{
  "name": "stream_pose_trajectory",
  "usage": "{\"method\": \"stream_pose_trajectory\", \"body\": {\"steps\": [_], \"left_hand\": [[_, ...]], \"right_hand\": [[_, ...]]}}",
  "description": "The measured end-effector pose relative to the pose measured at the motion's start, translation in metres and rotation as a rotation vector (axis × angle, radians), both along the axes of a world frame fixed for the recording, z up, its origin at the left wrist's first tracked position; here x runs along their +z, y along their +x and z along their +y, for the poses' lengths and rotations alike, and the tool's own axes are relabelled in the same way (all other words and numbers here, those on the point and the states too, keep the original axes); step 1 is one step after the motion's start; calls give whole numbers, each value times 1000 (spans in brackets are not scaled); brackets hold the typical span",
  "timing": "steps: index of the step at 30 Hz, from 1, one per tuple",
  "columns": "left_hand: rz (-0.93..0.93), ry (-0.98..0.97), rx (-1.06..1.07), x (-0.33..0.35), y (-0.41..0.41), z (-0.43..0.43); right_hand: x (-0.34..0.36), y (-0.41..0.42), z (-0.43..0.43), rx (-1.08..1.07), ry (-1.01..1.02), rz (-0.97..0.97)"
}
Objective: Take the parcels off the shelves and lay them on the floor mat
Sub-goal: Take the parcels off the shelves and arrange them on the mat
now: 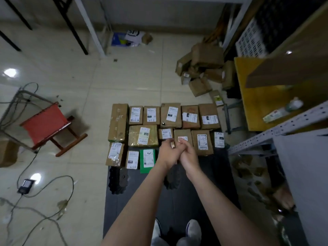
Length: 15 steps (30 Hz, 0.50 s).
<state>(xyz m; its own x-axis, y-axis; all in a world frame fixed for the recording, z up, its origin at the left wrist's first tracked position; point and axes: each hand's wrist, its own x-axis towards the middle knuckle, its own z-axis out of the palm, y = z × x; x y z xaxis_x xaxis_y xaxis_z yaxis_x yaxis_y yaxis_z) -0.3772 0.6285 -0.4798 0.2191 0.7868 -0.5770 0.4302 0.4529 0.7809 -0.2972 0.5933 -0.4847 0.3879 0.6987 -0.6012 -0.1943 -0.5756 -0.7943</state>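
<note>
Midair, small parcel (pixel 172 145) between fingers of left hand (pixel 166 154); right hand (pixel 189 157) against it, grip unclear.

Brown, white-labelled parcels (pixel 170 117) lie flat in rows on the dark floor mat (pixel 177 201) just beyond the fingers (pixel 168 142), a green parcel (pixel 147 160) to their left. The fingers hold a small tan parcel (pixel 172 145).

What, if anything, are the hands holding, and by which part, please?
A small tan object, pinched by fingertips of the left hand, beside the right hand; blur hides which part.

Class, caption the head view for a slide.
Over rows of labelled parcels on the mat, the left hand and right hand meet.
</note>
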Motion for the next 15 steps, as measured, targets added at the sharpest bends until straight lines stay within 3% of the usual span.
{"method": "stream_pose_trajectory", "body": {"steps": [7,15], "left_hand": [[30,112,-313,98,45,-43],[-61,64,-469,179,99,-108]], "right_hand": [[97,36,-74,-286,101,-41],[176,70,-141,-626,152,-57]]}}
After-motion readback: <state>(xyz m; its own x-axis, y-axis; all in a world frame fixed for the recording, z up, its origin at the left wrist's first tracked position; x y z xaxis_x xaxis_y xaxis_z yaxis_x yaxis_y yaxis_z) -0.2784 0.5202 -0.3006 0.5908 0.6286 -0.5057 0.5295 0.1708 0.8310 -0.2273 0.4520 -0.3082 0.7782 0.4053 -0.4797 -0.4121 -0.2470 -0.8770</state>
